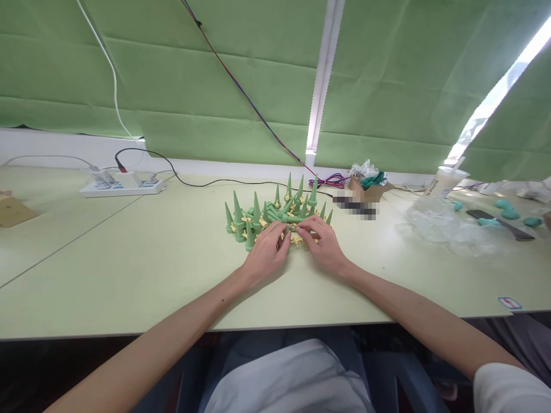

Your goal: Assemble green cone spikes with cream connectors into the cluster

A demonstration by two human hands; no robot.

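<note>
A cluster of pointed green plastic cones (239, 211) stands on the table in front of me, with green rods (293, 219) lying among them. Small yellow cross-shaped pieces (296, 241) are scattered between and in front of the cones. My left hand (267, 251) is closed in a pinch at the front of the cluster, with a small green piece (287, 228) at its fingertips. Close beside it, my right hand (323, 245) pinches too. What its fingers hold is too small to make out. The two sets of fingertips almost meet.
A white power strip (123, 186) with plugs and a black cable lies at the back left. Behind the cones are a coiled cable (336, 180) and an open cardboard box (371, 189). On the right stand a plastic cup (443, 182), clear bags (434, 221) and teal lumps (510, 212).
</note>
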